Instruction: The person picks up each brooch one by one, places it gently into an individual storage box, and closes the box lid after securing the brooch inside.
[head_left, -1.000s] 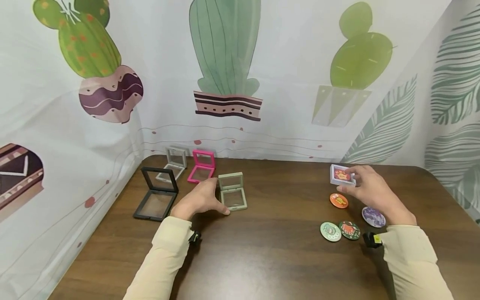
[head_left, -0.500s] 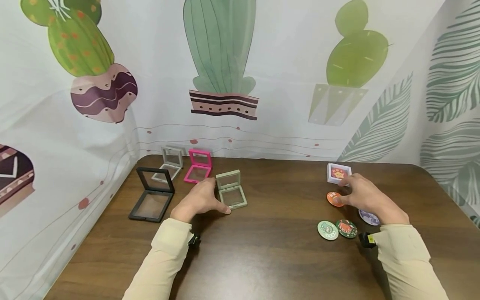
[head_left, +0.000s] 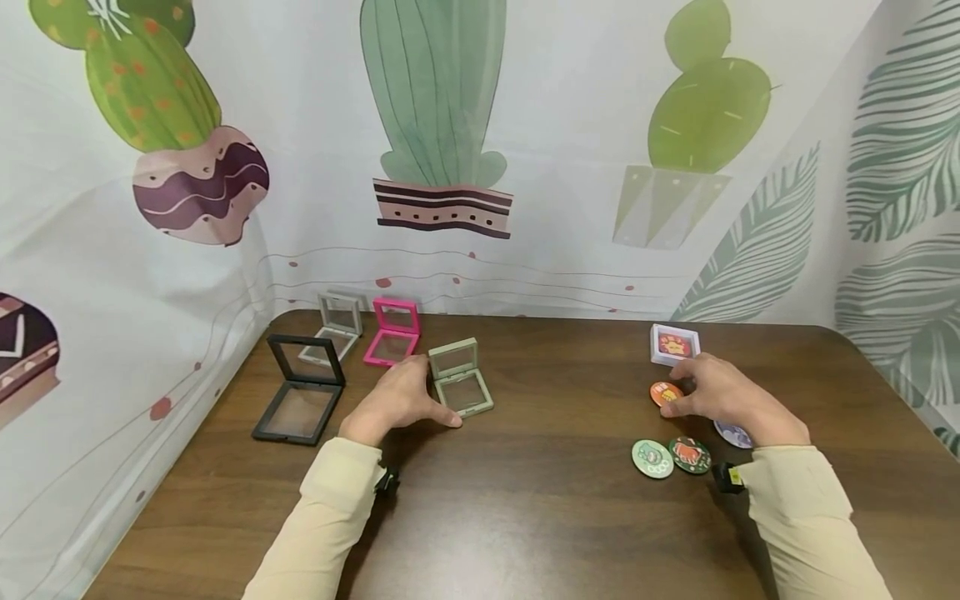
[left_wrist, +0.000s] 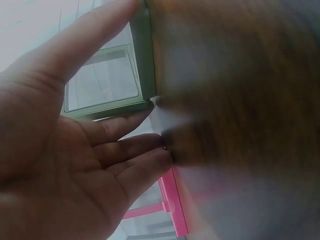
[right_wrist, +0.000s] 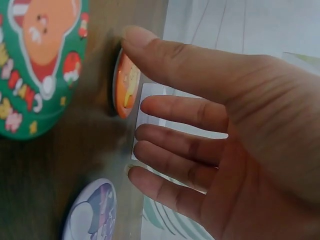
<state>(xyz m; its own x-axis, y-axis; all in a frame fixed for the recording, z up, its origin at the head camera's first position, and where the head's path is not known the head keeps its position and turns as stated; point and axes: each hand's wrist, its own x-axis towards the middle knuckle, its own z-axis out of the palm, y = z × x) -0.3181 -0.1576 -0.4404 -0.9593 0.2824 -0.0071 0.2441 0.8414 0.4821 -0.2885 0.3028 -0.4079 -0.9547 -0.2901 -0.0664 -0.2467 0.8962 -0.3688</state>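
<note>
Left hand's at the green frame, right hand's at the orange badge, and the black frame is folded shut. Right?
Not quite: the black frame isn't folded shut; the head view shows it standing open. The rest holds: left hand at the green frame, right hand at the orange badge.

There's a soft green frame [head_left: 461, 390], a pink frame [head_left: 392, 344], a black frame [head_left: 310, 384] and a pale grey frame [head_left: 341, 332]. There's an orange badge [head_left: 663, 392] with yellow on it, a mint green badge [head_left: 652, 459], a dark green badge [head_left: 690, 456] with red, and a purple and white badge [head_left: 731, 434]. The box [head_left: 663, 360] is white with a red and yellow picture [head_left: 674, 343]. The table [head_left: 525, 500] is brown, the cloth [head_left: 570, 117] is white with green cactuses and leaves, and the sleeves [head_left: 324, 500] are pale yellow
</note>
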